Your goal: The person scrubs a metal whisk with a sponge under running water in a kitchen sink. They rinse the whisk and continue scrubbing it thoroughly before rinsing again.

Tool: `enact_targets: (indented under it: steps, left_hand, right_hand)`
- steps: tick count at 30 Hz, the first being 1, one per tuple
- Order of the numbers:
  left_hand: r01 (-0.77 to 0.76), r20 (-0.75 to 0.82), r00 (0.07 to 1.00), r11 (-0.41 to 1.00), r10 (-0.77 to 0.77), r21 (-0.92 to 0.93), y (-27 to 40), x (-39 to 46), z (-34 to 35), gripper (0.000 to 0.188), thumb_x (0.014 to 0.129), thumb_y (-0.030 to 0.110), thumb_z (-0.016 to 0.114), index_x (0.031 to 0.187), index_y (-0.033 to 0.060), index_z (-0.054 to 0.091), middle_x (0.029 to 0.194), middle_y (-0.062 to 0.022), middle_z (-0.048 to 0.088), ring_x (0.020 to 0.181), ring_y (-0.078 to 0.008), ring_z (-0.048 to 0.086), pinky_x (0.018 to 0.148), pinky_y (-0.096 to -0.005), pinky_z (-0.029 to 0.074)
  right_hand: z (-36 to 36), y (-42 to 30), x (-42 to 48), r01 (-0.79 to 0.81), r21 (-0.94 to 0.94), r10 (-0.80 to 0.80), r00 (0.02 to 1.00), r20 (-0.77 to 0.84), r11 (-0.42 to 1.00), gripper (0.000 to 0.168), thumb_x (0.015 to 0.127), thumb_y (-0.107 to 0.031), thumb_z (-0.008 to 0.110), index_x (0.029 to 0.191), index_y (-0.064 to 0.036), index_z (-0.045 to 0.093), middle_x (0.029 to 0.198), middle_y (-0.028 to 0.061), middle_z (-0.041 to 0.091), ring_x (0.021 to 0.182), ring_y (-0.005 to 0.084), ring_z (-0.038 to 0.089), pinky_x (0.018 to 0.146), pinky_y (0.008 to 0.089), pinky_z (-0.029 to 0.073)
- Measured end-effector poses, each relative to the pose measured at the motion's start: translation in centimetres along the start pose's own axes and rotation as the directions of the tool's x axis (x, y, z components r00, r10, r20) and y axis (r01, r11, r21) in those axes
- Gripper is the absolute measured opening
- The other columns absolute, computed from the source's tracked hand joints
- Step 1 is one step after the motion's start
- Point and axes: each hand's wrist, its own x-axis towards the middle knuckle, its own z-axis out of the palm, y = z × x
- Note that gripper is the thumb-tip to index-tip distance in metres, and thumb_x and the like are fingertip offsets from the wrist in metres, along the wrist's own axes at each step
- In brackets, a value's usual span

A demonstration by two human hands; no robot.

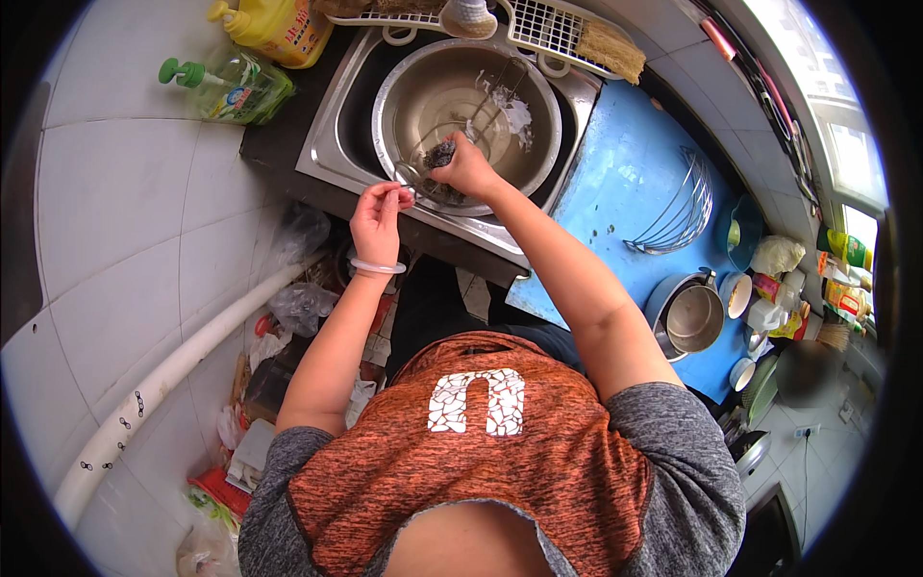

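A wide stainless steel basin (pixel 389 94) sits in the sink (pixel 328 148) with shallow water in it. My left hand (pixel 376 223), a pale bangle (pixel 378 266) on its wrist, pinches the near end of a bent metal wire piece (pixel 479 108) at the basin's near rim. That wire runs across the basin to its far right side; its exact kind I cannot tell. In my right hand (pixel 469 169) is a dark scouring pad (pixel 440 153), pressed near the looped part of the wire. White foam (pixel 513 115) floats on the water at the right.
On the blue counter (pixel 598 166) right of the sink lie a wire whisk-like frame (pixel 681 209) and metal pots (pixel 694 317). Soap bottles (pixel 241 90) stand at the left. A white rack (pixel 544 29) holding a loofah (pixel 611 50) borders the sink's far edge.
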Motion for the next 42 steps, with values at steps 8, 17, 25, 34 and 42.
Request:
enact_targets:
  steps: [8, 17, 25, 34, 42]
  left_hand:
    - [0.189, -0.074, 0.975, 0.959, -0.208, -0.210, -4.5, -0.9, 0.5, 0.015, 0.093, -0.005, 0.057, 0.106, 0.0032, 0.053, 0.107, -0.0096, 0.065, 0.102, -0.0174, 0.062, 0.093, -0.0344, 0.054]
    - [0.152, -0.004, 0.988, 0.985, -0.153, -0.078, -2.0, -0.2, 0.7, 0.018, 0.092, -0.004, 0.060, 0.110, -0.0013, 0.061, 0.105, -0.0080, 0.066, 0.101, -0.0154, 0.063, 0.096, -0.0290, 0.048]
    - [0.070, -0.007, 0.998, 0.997, -0.070, 0.011, 0.3, -0.1, 1.3, 0.014, 0.095, -0.003, 0.057, 0.106, -0.0014, 0.064, 0.104, -0.0071, 0.068, 0.102, -0.0146, 0.064, 0.097, -0.0294, 0.047]
    - [-0.079, 0.160, 0.986, 0.961, 0.037, 0.264, 2.1, -1.9, 3.2, 0.018, 0.094, -0.007, 0.054, 0.110, -0.0045, 0.063, 0.110, -0.0083, 0.068, 0.102, -0.0136, 0.065, 0.092, -0.0259, 0.049]
    - [-0.175, 0.218, 0.970, 0.925, 0.104, 0.336, 3.1, -3.3, 5.6, 0.025, 0.090, -0.010, 0.054, 0.112, -0.0045, 0.065, 0.111, -0.0097, 0.068, 0.103, -0.0146, 0.065, 0.089, -0.0271, 0.051]
  right_hand:
    - [0.3, 1.4, 0.4, -0.030, 0.086, 0.051, 0.965, -0.256, 0.996, 0.072, 0.071, -0.033, 0.083, 0.123, 0.000, 0.045, 0.101, 0.0267, 0.067, 0.097, 0.0391, 0.067, 0.087, 0.0416, 0.051]
    - [0.9, 2.1, 1.4, 0.048, 0.077, -0.021, 0.950, -0.313, 0.996, 0.064, 0.077, -0.026, 0.076, 0.123, 0.000, 0.040, 0.101, 0.0299, 0.064, 0.099, 0.0461, 0.063, 0.087, 0.0475, 0.050]
    - [1.9, 1.6, -0.2, 0.090, -0.387, -0.238, 0.904, -0.354, 0.918, 0.053, 0.074, -0.015, 0.078, 0.115, -0.007, 0.046, 0.102, 0.0182, 0.063, 0.101, 0.0393, 0.058, 0.086, 0.0471, 0.047]
    - [3.0, 0.5, 2.2, 0.124, -0.390, -0.176, 0.979, -0.102, 0.913, 0.063, 0.067, -0.020, 0.078, 0.121, -0.008, 0.049, 0.106, 0.0199, 0.067, 0.107, 0.0377, 0.059, 0.092, 0.0469, 0.042]
    - [2.0, 1.5, 3.6, 0.151, -0.466, -0.037, 0.969, 0.245, 0.872, 0.074, 0.063, -0.026, 0.079, 0.129, -0.012, 0.049, 0.104, 0.0192, 0.069, 0.104, 0.0365, 0.065, 0.095, 0.0474, 0.043]
